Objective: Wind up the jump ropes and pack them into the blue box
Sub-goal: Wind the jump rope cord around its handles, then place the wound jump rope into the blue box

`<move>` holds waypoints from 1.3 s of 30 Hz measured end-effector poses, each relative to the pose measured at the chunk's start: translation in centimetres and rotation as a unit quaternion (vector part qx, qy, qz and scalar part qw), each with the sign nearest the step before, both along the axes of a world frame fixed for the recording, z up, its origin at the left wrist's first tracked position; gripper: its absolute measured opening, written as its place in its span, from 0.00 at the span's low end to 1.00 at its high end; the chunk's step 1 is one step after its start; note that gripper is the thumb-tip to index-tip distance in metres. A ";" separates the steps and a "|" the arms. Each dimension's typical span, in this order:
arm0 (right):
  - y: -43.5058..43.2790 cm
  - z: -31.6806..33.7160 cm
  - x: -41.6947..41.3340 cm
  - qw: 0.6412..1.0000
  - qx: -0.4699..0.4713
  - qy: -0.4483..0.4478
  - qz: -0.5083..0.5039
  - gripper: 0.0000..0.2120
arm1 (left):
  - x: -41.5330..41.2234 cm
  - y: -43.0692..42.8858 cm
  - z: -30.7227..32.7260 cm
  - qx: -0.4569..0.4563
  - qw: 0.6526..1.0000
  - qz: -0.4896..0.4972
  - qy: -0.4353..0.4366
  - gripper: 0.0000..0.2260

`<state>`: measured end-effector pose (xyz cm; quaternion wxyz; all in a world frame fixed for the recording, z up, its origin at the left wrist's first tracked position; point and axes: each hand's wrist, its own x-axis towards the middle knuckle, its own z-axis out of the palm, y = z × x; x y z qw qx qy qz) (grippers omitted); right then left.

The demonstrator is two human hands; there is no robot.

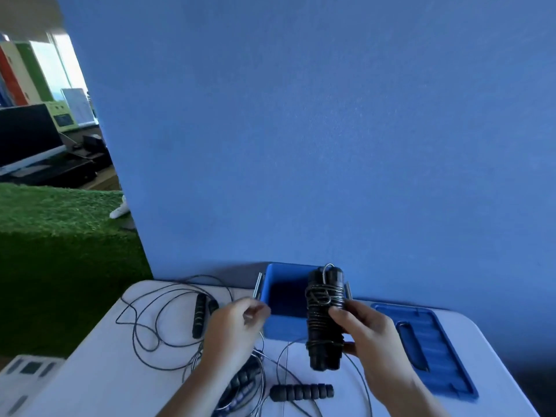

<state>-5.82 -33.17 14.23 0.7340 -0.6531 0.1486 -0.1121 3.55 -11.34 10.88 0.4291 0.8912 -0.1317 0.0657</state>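
My right hand point(365, 332) grips a wound jump rope bundle point(324, 317), two black handles side by side with wire cord wrapped round them, held upright over the front of the blue box point(282, 328). The box is open and stands at the back of the white table point(99, 377). My left hand point(233, 329) hovers left of the box with fingers loosely curled; I cannot make out anything in it. A loose rope with black handles point(201, 316) and tangled cord lies at the left. Another black handle point(301, 392) lies near the front.
The blue box lid point(433, 347) lies flat to the right of the box. More cord and a handle lie under my left forearm point(240, 383). A blue wall rises behind the table. Green turf and a desk with a monitor are far left.
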 end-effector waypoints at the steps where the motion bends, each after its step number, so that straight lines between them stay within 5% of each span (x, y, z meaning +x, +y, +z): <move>1: 0.3 -0.2 0.7 1.000 0.002 0.001 -0.006 0.06 | 1.6 0.5 -0.6 0.009 1.000 -0.008 0.009 0.04; 6: 1.2 -1.2 3.7 0.999 0.015 0.021 -0.032 0.07 | 7.6 1.7 -3.0 0.069 0.996 -0.027 0.043 0.06; 13: 0.5 -3.8 8.3 0.996 0.046 0.062 -0.050 0.06 | 12.1 0.3 -6.7 0.221 0.966 -0.068 0.118 0.22; 19: -0.7 -6.2 12.4 0.992 0.066 0.098 -0.046 0.06 | 13.8 -1.8 -10.3 0.237 0.950 -0.046 0.196 0.11; 39: -1.1 -14.6 22.1 0.966 0.026 0.252 0.043 0.07 | 10.9 -2.5 -13.4 0.209 0.963 -0.011 0.168 0.14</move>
